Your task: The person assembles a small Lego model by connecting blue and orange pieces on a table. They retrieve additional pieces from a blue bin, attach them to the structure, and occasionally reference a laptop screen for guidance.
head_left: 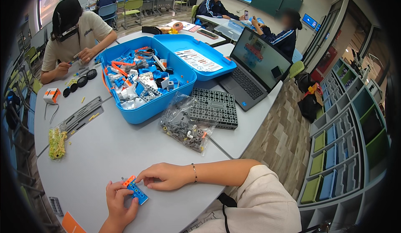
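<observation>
My left hand is closed around a small assembly of building-block parts low over the near part of the table. It is made of a blue block with holes and an orange beam across its upper end. A little grey piece shows at the far side of that beam. From the right, my right hand reaches across; its index fingertip is at or just beside the orange beam. Thumb and index finger are apart, with nothing visible between them. The remaining fingers are partly hidden under the palm.
A blue bin full of parts stands ahead. Nearby lie a clear bag of grey pieces, a dark grid plate, a laptop, a bag of yellow pieces and grey rods. A co-worker handles parts at the far left.
</observation>
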A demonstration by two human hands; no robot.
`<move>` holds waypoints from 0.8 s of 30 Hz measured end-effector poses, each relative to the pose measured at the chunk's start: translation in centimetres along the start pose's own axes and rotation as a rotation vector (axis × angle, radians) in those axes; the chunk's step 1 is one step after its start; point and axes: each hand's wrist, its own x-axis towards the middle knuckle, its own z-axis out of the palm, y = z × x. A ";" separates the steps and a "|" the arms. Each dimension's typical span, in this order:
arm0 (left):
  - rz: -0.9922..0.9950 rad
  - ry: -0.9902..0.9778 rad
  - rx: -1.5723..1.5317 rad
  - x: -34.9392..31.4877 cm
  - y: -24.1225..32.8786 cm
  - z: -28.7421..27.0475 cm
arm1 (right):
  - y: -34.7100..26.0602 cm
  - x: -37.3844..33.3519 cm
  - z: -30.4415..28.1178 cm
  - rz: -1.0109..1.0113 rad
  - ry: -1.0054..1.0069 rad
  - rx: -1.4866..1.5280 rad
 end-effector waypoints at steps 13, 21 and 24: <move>0.020 -0.039 0.067 0.8 0.5 -0.3 | 1.4 1.3 -0.2 0.157 0.291 0.143; -0.010 -0.041 0.024 0.4 -0.4 0.2 | 0.2 11.3 -0.7 -0.131 0.286 -0.108; -0.011 -0.035 0.005 0.3 -0.6 0.4 | 0.6 16.9 -0.7 -0.169 0.346 -0.174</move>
